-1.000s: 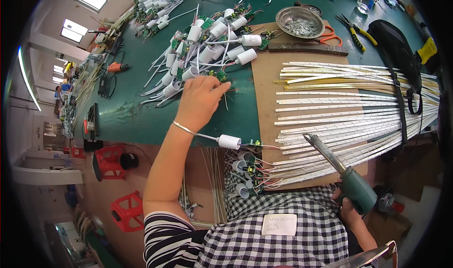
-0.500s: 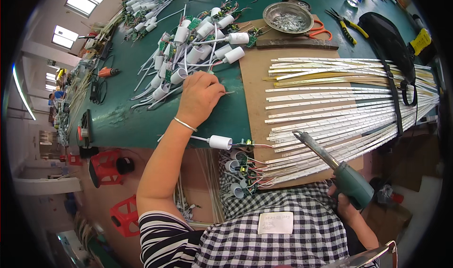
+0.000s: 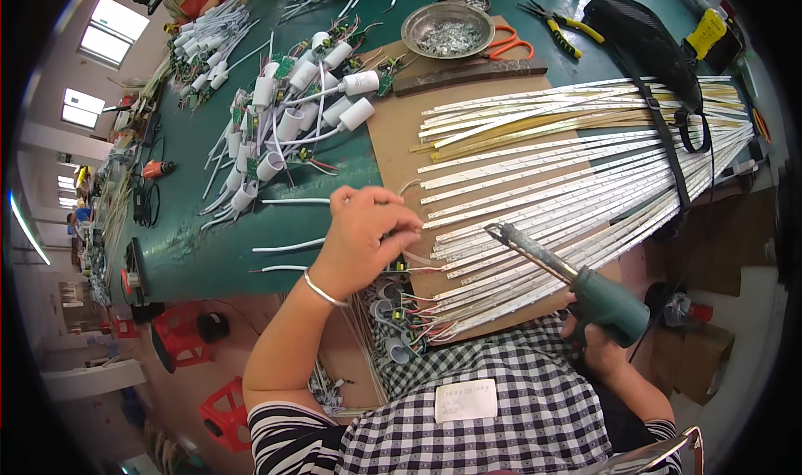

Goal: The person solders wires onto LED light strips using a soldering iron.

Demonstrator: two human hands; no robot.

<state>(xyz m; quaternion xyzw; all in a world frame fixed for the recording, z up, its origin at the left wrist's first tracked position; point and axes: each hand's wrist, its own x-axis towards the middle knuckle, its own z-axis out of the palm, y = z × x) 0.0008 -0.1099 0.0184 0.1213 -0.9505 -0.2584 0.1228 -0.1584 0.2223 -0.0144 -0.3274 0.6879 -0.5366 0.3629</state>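
A green-handled soldering iron (image 3: 614,306) sits in the grasp of the right hand (image 3: 603,350), its tip above the white strips (image 3: 518,198). The left hand (image 3: 368,233), fingers curled, is near the strip ends; whether it grips anything I cannot tell. A white cord (image 3: 292,201) meets it from the left. Beyond, white sockets (image 3: 288,124) heap on the green bench (image 3: 188,258).

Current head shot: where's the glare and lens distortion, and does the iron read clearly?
Head view, upper left: windows blown out nearly white; head view, left rim: light tube bends into an arc, corners black; head view, left: pale sheen on the green table; head view, lower right: soldering iron shows a clear outline.
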